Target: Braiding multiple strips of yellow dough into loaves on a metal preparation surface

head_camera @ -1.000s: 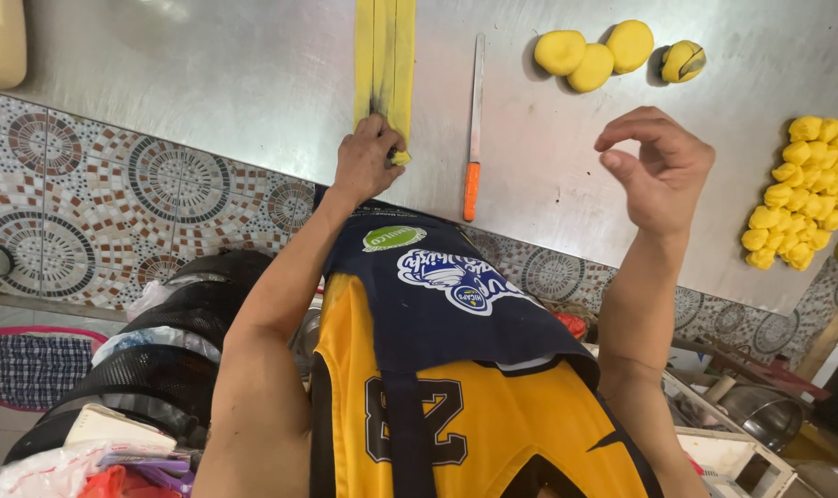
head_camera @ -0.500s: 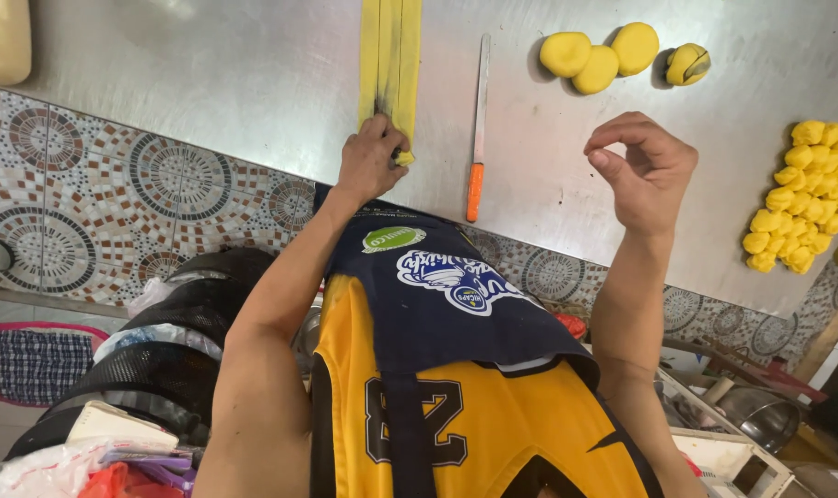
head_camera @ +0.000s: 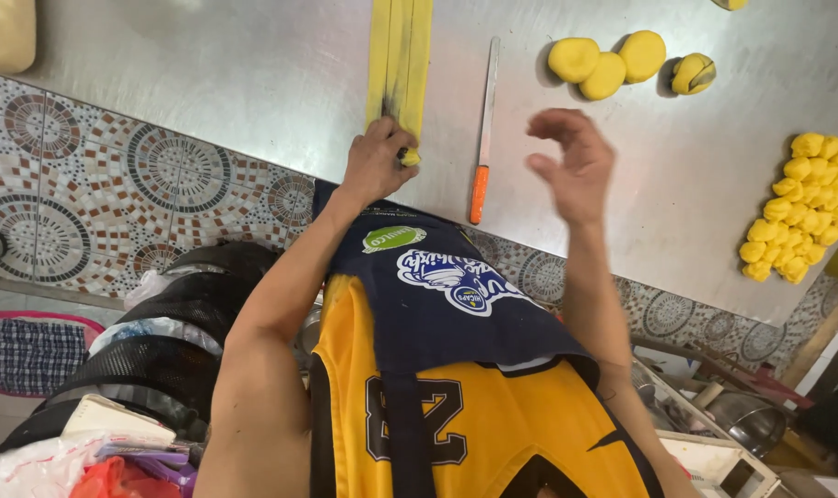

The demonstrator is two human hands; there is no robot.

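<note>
**Steel counter, tiled front, yellow dough laid out**

You stand at a brushed steel counter (head_camera: 207, 83) whose front edge drops to a band of patterned tiles (head_camera: 115, 184) with round motifs. Your left hand (head_camera: 377, 164) rests at the near end of the long yellow dough strips (head_camera: 399, 55), fingers curled down onto them and pinching a small yellow bit at the very tip. The strips run straight away from you, up to the top edge of the view, with a dark streak between them.

Your right hand (head_camera: 576, 166) is lifted above the counter, holding nothing, fingers loosely spread and bent. Between your hands lies a long knife (head_camera: 483, 129) with an orange handle, parallel to the strips and just beside them.

Farther back on the right sit round yellow dough balls (head_camera: 608, 63), touching one another, one of them marked with a darker streak. At the right edge a heap of small yellow dough pieces (head_camera: 802, 207) is packed close together.

Below the counter on your left are dark stacked mesh baskets (head_camera: 152, 341), a checked cloth (head_camera: 18, 346) and plastic bags (head_camera: 59, 466). On the lower right stands a metal pot (head_camera: 742, 415).
</note>
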